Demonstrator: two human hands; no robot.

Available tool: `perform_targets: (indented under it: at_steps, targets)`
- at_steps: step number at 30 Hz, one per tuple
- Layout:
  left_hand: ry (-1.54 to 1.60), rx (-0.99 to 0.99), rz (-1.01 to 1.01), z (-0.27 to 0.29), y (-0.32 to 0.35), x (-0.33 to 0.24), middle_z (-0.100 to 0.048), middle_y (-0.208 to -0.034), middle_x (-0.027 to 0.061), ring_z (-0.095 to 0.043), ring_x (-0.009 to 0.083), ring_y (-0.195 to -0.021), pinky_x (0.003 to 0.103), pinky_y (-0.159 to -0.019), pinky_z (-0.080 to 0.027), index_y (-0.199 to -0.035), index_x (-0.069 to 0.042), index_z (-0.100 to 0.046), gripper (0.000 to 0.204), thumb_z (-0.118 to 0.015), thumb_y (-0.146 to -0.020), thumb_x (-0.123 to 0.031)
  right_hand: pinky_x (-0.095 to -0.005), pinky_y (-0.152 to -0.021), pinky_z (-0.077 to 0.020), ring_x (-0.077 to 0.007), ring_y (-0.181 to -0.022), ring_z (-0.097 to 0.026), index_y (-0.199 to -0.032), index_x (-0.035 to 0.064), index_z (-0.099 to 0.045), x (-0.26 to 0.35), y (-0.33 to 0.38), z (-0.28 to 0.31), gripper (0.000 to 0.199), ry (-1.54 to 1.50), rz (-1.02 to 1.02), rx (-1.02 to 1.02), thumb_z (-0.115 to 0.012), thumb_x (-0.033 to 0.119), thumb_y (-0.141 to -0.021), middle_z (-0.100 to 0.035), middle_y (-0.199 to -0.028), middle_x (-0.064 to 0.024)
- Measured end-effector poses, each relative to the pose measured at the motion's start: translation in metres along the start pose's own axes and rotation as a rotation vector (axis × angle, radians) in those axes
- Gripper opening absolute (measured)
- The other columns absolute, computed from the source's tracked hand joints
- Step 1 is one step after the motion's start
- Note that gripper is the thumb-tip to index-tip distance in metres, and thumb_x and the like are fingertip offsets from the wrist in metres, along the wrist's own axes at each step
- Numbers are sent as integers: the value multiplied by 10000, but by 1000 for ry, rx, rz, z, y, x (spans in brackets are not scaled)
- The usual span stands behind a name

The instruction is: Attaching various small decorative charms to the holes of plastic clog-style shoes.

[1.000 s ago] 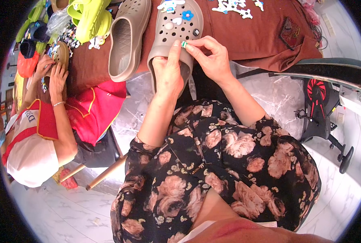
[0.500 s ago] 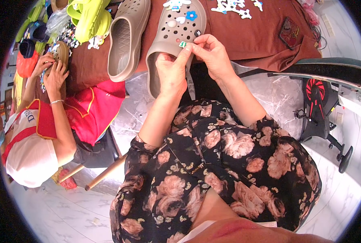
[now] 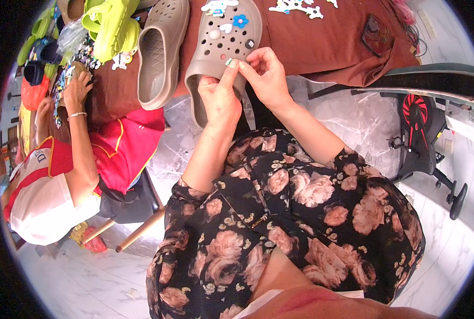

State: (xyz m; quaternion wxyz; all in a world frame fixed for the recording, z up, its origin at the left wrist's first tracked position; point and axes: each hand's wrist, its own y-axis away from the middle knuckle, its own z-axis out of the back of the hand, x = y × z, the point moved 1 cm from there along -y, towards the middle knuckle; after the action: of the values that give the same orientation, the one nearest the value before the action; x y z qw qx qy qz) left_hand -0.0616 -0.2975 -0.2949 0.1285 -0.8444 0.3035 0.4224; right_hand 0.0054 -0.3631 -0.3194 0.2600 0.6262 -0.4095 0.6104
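Observation:
A taupe clog (image 3: 212,45) with round holes lies at the table's near edge, its heel opening toward me. Its upper carries a white figure charm, a blue flower charm (image 3: 240,21), a white heart, a white round one and a black round one. My left hand (image 3: 220,101) has its fingers inside the opening and its thumb on top, gripping the upper. At the thumb tips sits a small green and white shoe charm (image 3: 229,62). My right hand (image 3: 267,77) holds it with thumb against it and fingers curled; the fingertips are partly hidden.
A matching clog (image 3: 162,58) lies to the left, beside lime green clogs (image 3: 109,29). Loose white charms (image 3: 298,7) lie on the brown cloth (image 3: 322,48). At left, a co-worker's hand (image 3: 76,87) works on another clog. An exercise bike (image 3: 420,133) stands at right.
The green and white charm has tilted, showing less of its face. The clogs and my hands sit slightly farther left in view. One of the co-worker's hands has dropped away from their clog.

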Motion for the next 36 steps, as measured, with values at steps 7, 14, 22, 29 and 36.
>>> perform_targets:
  at_steps: [7, 14, 22, 29, 36]
  targets:
    - [-6, 38, 105, -2, -1, -7, -525, -1097, 103, -508, 192, -1024, 342, -906, -388, -1156, -2, -432, 389, -586, -815, -110, -242, -494, -369, -102, -545, -463, -800, 100, -505, -8, -18, 29, 148, -748, -406, -72, -553, 229, -854, -477, -660, 18]
    - [65, 78, 236, -5, -19, -10, -523, -1144, 117, -511, 227, -1040, 368, -924, -379, -1170, 26, -429, 386, -543, -837, -133, -206, -436, -344, -73, -477, -454, -786, 78, -505, -15, -19, 44, 173, -515, -285, -56, -557, 228, -854, -481, -590, 11]
    - [-70, 50, 207, -11, -21, -16, -538, -1096, 119, -530, 224, -994, 368, -874, -421, -1158, 32, -436, 400, -584, -801, -71, -210, -504, -389, -65, -547, -491, -768, 40, -552, 8, -50, 90, 195, -78, -21, -85, -574, 221, -837, -548, -626, 6]
    - [-103, 57, 191, -3, -27, -14, -569, -1036, 99, -559, 183, -938, 331, -813, -458, -1110, 22, -473, 346, -588, -793, -59, -341, -726, -462, -265, -789, -608, -839, 50, -624, -2, -150, 188, 234, 819, 299, -511, -581, 269, -772, -631, -816, -126]
    - [-109, 23, 239, -8, -23, -12, -524, -1116, 118, -533, 226, -991, 374, -854, -441, -1197, 12, -398, 448, -580, -797, -74, -502, -946, -291, -340, -1190, -332, -1187, 189, -518, -14, -217, 190, 581, 1089, -34, -326, -578, 528, -718, -429, -1261, -134]
